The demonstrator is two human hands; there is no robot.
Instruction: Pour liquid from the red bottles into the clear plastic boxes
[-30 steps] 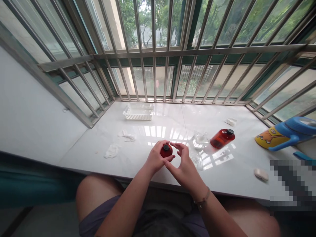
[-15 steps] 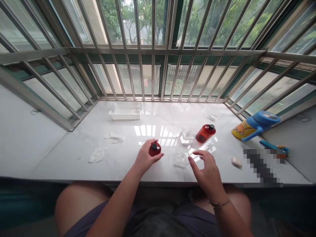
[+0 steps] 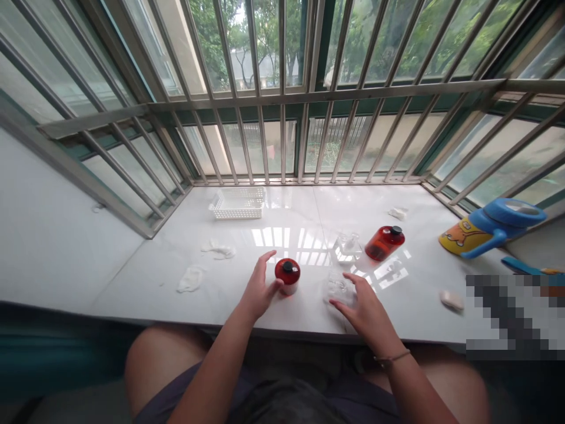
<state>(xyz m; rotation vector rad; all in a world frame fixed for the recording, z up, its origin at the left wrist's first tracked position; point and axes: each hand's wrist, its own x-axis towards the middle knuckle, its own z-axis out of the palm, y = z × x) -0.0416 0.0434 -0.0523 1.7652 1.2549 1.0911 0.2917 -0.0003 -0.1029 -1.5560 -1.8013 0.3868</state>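
Fingers (image 3: 268,259) apart, your left hand (image 3: 260,288) sits just beside the round red bottle (image 3: 287,277), thumb (image 3: 279,285) against its side, while your right hand (image 3: 364,309) spreads over a clear container (image 3: 339,288) without closing on it. Keep that touch light and watch the container's faint edges, which fade into the glare on the white marble sill (image 3: 145,282). The bottle stands upright between your hands near the sill's front edge, black cap (image 3: 288,266) on top; a second clear container (image 3: 348,247) and a longer red bottle (image 3: 385,242) sit beyond.
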